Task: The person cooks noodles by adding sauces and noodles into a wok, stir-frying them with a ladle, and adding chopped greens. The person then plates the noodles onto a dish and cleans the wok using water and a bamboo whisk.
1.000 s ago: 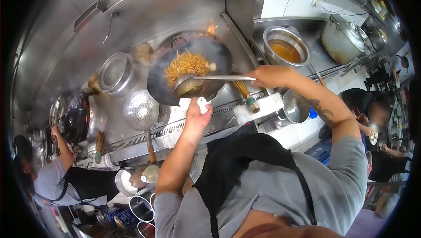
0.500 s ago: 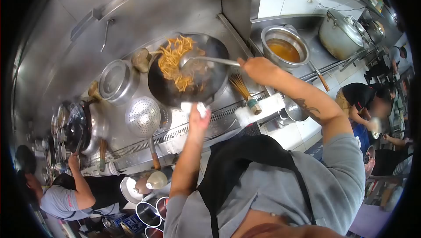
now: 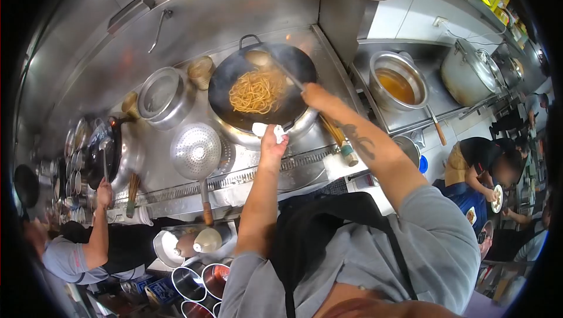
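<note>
Brown noodles (image 3: 257, 91) lie in the middle of a black wok (image 3: 226, 83), with light steam over them. My left hand (image 3: 274, 141) is closed on a white cloth (image 3: 268, 131) at the wok's near rim. The fingers of my right hand (image 3: 317, 96) are wrapped round the handle of a metal ladle (image 3: 258, 58). Its bowl is inside the wok, beyond the noodles, towards the far rim. A bamboo brush (image 3: 346, 149) lies below my right forearm, on the front edge of the stove.
Left of the wok are a perforated strainer (image 3: 196, 151) and a metal pot (image 3: 161, 96). A basin of amber liquid (image 3: 394, 85) and a large lidded pot (image 3: 465, 72) stand right. One co-worker (image 3: 99, 253) holds a ladle at another wok; others are at far right.
The noodles have dropped from the wok's far left side to its middle. The ladle has moved to the far side, and my right hand has shifted left. The wok now sits level over its burner.
</note>
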Demonstrator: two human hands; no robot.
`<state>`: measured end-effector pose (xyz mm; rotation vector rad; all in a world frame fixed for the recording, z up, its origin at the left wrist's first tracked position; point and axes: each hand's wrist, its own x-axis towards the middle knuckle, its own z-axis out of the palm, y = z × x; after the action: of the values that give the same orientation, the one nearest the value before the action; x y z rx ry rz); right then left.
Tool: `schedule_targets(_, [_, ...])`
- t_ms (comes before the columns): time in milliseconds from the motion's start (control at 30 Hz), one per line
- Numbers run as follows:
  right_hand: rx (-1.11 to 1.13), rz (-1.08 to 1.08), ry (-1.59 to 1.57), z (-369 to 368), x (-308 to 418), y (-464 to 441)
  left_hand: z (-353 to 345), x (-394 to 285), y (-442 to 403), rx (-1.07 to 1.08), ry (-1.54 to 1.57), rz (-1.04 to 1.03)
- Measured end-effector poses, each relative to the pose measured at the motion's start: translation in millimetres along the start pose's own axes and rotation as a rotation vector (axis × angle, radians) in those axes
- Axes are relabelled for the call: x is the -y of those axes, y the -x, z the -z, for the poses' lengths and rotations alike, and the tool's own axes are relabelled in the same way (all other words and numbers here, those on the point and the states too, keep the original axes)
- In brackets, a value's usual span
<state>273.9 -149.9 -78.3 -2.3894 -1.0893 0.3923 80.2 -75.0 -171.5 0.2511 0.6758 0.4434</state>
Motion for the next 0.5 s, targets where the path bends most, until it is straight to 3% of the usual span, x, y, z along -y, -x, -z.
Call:
schedule_targets(33, [0.21,-0.104,-0.149,-3.2,21.2,6.5,-2.7,-0.3,2.3,-0.048,-0.009,-0.002])
schedule_targets(133, [0.118,0.328,-0.07,-36.0,12.1,32.9,-8.6,-3.1,8.3,-0.107,-0.025,0.012])
schedule_targets(267, [0.32,0.524,0.115,44.3,-35.3,87.2,-9.8,-2.8,6.9,-0.132,0.037,0.009])
schedule_targets(333, [0.289,0.487,0.525,83.9,-58.5,94.6,-5.8,-2.8,6.4,-0.079,0.038,-0.026])
schedule_targets(433, [0.084,0.612,0.788,125.2,-46.9,107.7,-20.9,7.2,42.9,0.012,0.062,-0.076])
schedule_targets(500, [0.095,0.58,0.669,135.5,-38.4,117.4,-43.0,10.1,81.8,-0.073,0.041,0.02])
